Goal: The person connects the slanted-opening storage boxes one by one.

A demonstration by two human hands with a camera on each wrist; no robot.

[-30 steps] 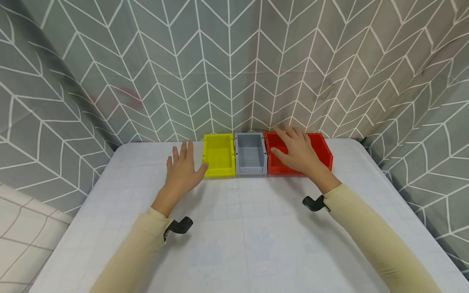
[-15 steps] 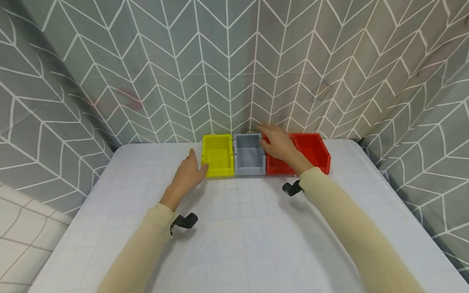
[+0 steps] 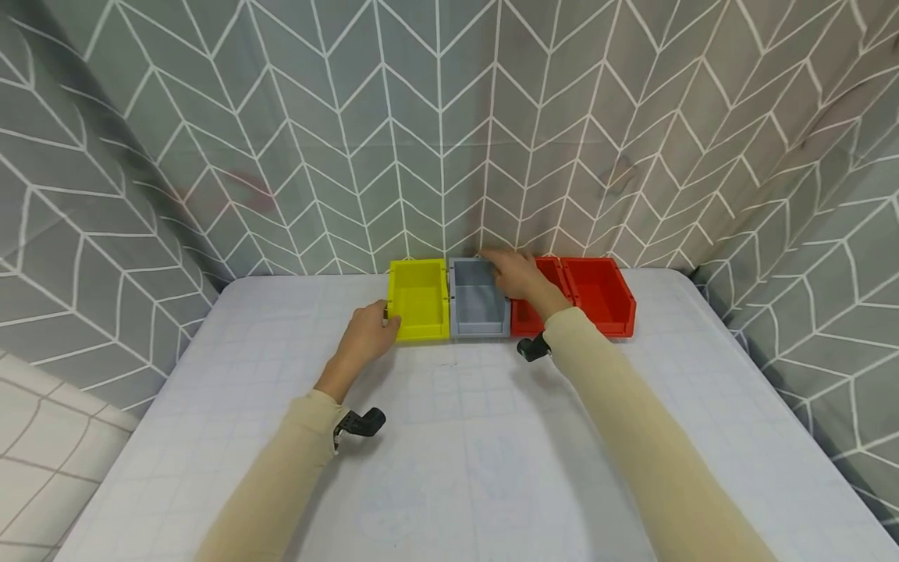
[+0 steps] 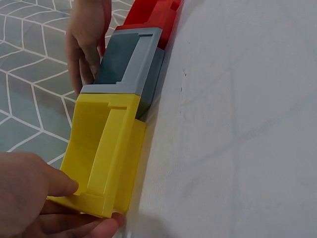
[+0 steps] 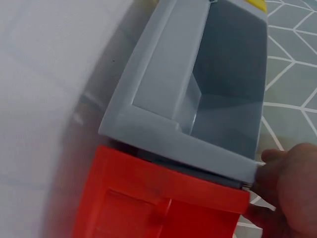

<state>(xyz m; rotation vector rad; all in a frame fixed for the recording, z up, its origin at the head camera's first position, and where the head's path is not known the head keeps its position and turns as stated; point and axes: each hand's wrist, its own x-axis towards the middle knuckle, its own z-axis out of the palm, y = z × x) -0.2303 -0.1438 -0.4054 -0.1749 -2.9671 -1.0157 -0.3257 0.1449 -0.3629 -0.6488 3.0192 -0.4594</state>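
White table [image 3: 449, 484] is filling the lower view; gray chevron curtain [image 3: 393, 125] is hanging right behind the bin row. Beige sleeves [image 3: 639, 429] are reaching in from below, a black wrist camera [image 3: 361, 422] sitting near each cuff. Right hand [image 3: 518, 275] and wrist are partly blocking the inner red bin [image 3: 525, 320] and the gray bin's rear right corner. Outer red bin [image 3: 599, 293] is closing the row's right end. Yellow bin [image 3: 419, 300] is standing upright at the left end, open-topped, glossy, beside the gray bin [image 3: 479, 303]. Left hand [image 3: 367, 334] is pinching its outer wall, thumb inside, fingers outside. Right fingers are bending behind the gray bin's rear corner; can't tell if they're gripping.
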